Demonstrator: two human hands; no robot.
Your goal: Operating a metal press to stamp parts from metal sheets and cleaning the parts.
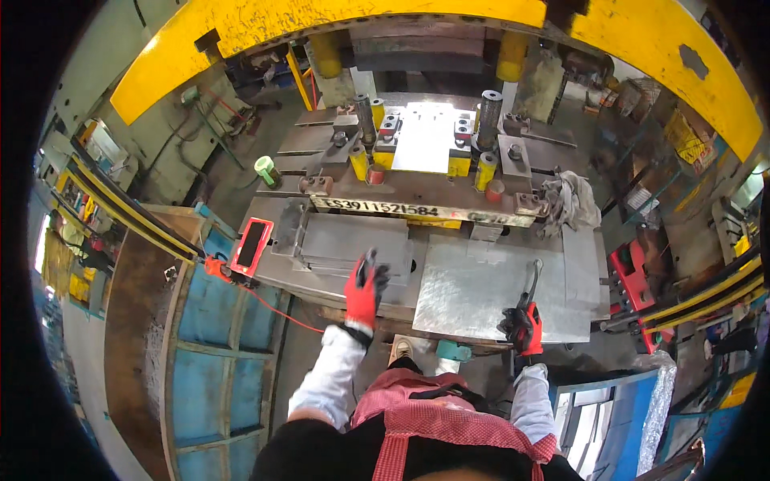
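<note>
My left hand, in a red and black glove, is open with its fingers stretched forward over the near right edge of a stack of grey metal sheets. My right hand, gloved alike, grips a slim metal hand tool with a rounded tip; its exact kind I cannot make out. Beneath this hand and tool lies a wide shiny metal plate. Farther off, a bright metal sheet rests in the press die, between its upright posts.
Yellow press beams arch overhead. A phone on a red case lies left of the stack. A green-topped bottle stands beyond it. Grey rags hang at the die's right. A blue-panelled rack stands left, a red machine part right.
</note>
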